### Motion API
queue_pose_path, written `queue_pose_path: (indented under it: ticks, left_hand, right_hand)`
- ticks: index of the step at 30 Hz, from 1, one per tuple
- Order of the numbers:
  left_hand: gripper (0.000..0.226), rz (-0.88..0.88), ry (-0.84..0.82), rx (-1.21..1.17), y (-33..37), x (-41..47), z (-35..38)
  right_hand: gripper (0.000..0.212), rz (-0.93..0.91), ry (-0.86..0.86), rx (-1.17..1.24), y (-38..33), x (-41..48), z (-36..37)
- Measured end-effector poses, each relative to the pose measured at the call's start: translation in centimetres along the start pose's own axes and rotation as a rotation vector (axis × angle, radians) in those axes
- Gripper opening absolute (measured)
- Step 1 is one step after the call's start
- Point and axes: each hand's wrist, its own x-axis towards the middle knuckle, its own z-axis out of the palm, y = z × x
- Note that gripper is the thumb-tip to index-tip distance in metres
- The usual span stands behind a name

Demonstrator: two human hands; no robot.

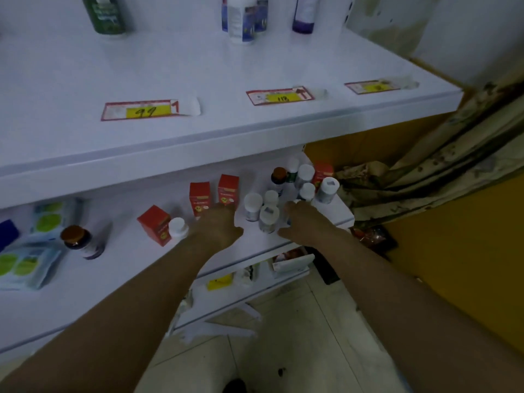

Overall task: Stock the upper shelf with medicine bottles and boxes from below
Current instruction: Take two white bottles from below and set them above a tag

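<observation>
Left grip (218,222): your fingers meet the red boxes (200,194), mid lower shelf (127,265); clamped or not, unclear.
Right grip (300,219): among white-capped bottles (266,214) by that shelf's right end; closure unclear.
Upper shelf (226,129): stocked bottles (241,18) at back edge.

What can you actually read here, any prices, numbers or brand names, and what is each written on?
"99", then a red "1": left price tag on the upper shelf.
"118", not certain: middle price tag.
Too blurred to read: right price tag, red boxes, bottles.
</observation>
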Motion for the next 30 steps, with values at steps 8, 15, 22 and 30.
queue_pose_path:
  ticks: [8, 15, 22, 30]
  left_hand:
    - [0.051, 0.002, 0.088, 0.038, 0.1, 7.9, 4.3]
    - [0.079, 0.089, 0.111, 0.033, -0.5, 14.1, 8.3]
    - [0.066, 0.088, 0.120, -0.070, 0.4, 16.0, 10.2]
    - [0.063, -0.058, 0.147, -0.207, 3.6, 11.8, 3.8]
  right_hand:
    - [0.065, -0.038, 0.038, -0.029, 2.3, 7.9, 4.1]
    - [0.068, -0.085, 0.194, 0.097, 3.6, 12.4, 9.2]
    - [0.056, -0.183, 0.262, 0.315, 4.8, 13.5, 10.1]
    - [0.026, -0.195, 0.230, 0.472, 5.3, 10.1, 3.7]
